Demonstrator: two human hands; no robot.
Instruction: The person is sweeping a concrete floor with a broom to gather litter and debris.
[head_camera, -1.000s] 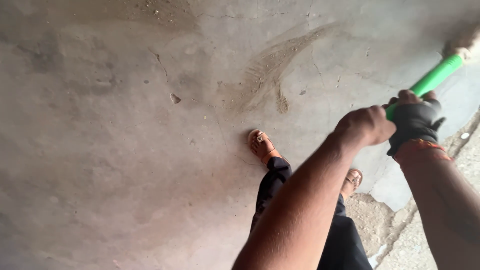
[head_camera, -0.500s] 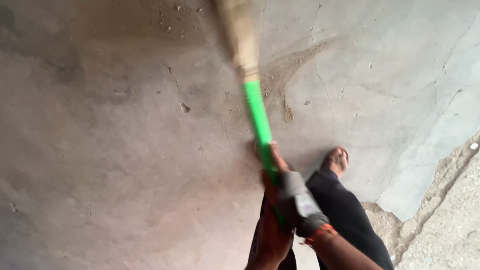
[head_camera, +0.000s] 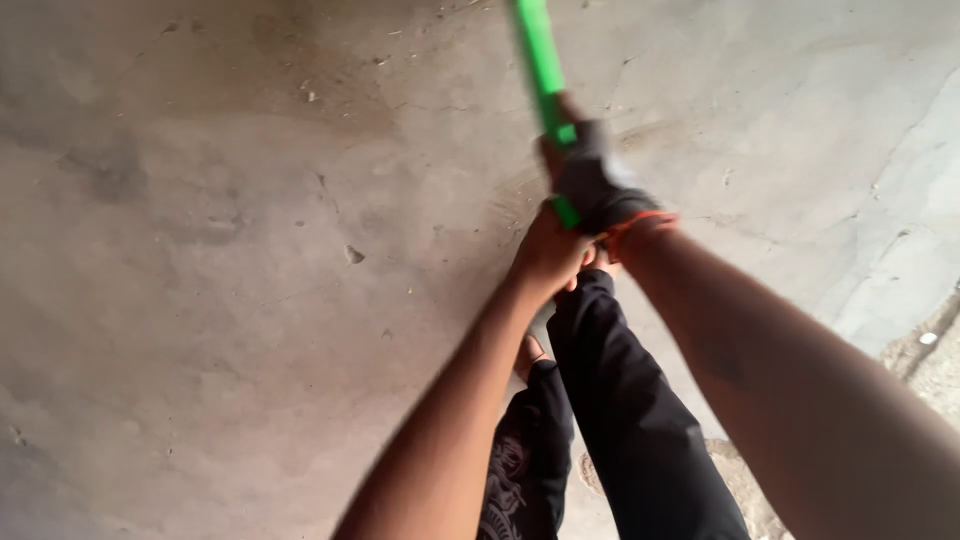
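Here, left hand (head_camera: 548, 252) and gloved right hand (head_camera: 592, 180) both grip green handle (head_camera: 540, 60) | risk: handle tip hidden, may catch rough concrete floor (head_camera: 200, 250) or strike nearby foot (head_camera: 527, 355).

Open concrete floor (head_camera: 200, 300) to my left and ahead, only small debris chips (head_camera: 353, 254) on it; free passage there. Directly below my hands (head_camera: 560, 240), my own legs in black trousers (head_camera: 620, 420) block the downward path. Right: bare floor, with a cracked broken edge (head_camera: 925, 340) at far right.
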